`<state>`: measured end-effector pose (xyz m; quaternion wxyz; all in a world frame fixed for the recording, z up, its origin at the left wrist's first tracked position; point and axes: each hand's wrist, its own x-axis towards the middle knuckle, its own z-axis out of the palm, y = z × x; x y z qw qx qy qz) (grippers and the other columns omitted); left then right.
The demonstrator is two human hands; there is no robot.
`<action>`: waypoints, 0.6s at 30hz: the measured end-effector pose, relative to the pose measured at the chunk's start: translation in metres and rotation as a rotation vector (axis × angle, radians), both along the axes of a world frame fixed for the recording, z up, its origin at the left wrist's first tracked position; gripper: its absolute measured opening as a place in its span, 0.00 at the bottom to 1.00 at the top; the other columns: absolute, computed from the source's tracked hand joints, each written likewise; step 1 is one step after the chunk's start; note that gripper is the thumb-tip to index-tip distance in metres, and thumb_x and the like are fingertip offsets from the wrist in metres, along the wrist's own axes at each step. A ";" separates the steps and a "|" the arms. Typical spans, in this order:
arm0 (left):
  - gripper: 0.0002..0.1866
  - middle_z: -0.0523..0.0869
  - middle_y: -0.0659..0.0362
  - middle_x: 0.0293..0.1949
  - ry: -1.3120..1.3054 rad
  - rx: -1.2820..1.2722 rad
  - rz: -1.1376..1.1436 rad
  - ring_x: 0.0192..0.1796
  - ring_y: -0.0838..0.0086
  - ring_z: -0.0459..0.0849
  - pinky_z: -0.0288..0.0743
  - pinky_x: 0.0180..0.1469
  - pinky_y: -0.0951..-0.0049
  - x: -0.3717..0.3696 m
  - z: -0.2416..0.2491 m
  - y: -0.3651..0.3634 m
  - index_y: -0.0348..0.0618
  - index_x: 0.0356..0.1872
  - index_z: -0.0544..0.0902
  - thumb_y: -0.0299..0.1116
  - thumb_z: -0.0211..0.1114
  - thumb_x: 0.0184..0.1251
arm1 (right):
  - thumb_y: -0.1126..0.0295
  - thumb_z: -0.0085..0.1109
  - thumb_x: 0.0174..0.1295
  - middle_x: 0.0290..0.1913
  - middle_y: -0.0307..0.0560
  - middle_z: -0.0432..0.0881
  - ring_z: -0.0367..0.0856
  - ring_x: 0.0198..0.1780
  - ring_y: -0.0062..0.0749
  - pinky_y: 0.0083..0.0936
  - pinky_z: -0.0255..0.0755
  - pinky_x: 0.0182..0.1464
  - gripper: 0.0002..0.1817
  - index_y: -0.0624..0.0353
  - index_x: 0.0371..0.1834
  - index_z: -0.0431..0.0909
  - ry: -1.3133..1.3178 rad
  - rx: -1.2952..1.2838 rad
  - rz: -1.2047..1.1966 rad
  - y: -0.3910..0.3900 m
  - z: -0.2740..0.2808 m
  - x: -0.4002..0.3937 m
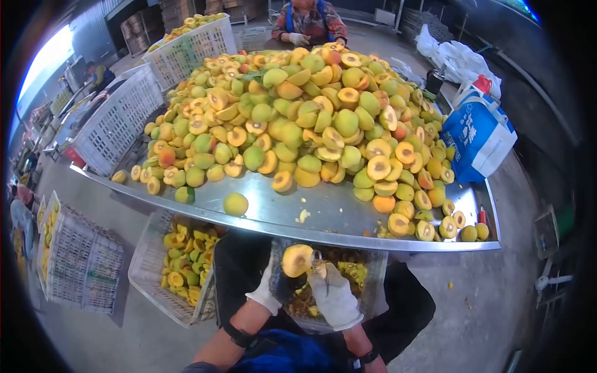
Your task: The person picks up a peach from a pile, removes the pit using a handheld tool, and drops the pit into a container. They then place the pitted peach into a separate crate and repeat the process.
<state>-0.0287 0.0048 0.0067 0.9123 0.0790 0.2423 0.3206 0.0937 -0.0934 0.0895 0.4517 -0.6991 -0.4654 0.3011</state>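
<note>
Most halves still heaped on tabletop (323, 214); side crate (163, 287) part full. Left hand (273, 287) grips peach half (297, 260), right hand (333, 295) clenches pitting tool (317, 261).

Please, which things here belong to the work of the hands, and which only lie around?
In use: left gloved hand, yellow peach half, right gloved hand, small metal tool, crate of scraps.

Lying about: blue printed bag, white plastic crate.

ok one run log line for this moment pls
left hand: holds peach half | right hand: metal tool at the half | below: crate of scraps | ahead: metal table piled with halved fruit
</note>
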 end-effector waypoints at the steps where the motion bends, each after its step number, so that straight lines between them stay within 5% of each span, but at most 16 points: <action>1: 0.24 0.80 0.55 0.55 -0.107 0.104 -0.035 0.55 0.71 0.80 0.78 0.56 0.69 -0.002 0.001 0.001 0.45 0.63 0.70 0.51 0.46 0.78 | 0.62 0.58 0.66 0.29 0.59 0.81 0.82 0.34 0.58 0.44 0.74 0.34 0.11 0.60 0.41 0.74 -0.039 -0.028 0.043 -0.002 -0.004 0.004; 3: 0.22 0.79 0.55 0.55 0.313 0.724 0.047 0.55 0.72 0.80 0.78 0.55 0.71 0.003 0.008 -0.006 0.44 0.64 0.68 0.46 0.49 0.78 | 0.65 0.58 0.66 0.29 0.61 0.80 0.80 0.35 0.61 0.43 0.73 0.34 0.10 0.60 0.41 0.75 -0.113 -0.075 0.135 -0.004 -0.018 0.011; 8: 0.18 0.78 0.56 0.53 0.320 0.607 0.141 0.53 0.75 0.79 0.77 0.56 0.74 0.004 -0.012 -0.008 0.42 0.61 0.69 0.34 0.57 0.75 | 0.63 0.59 0.65 0.30 0.62 0.80 0.80 0.35 0.62 0.45 0.73 0.34 0.12 0.61 0.41 0.75 -0.219 -0.054 0.188 -0.001 -0.030 0.009; 12: 0.20 0.83 0.59 0.45 0.378 0.448 0.138 0.46 0.76 0.83 0.78 0.51 0.76 0.001 -0.007 -0.009 0.37 0.53 0.78 0.45 0.52 0.77 | 0.63 0.59 0.65 0.30 0.62 0.80 0.80 0.36 0.62 0.46 0.73 0.34 0.12 0.60 0.41 0.75 -0.251 -0.017 0.212 0.001 -0.033 0.005; 18: 0.17 0.84 0.61 0.39 0.619 0.559 -0.087 0.41 0.80 0.82 0.76 0.44 0.78 -0.003 0.036 0.005 0.34 0.48 0.81 0.40 0.55 0.74 | 0.62 0.56 0.66 0.32 0.62 0.81 0.80 0.37 0.63 0.48 0.74 0.37 0.12 0.60 0.43 0.77 -0.134 -0.113 0.210 -0.001 -0.045 -0.003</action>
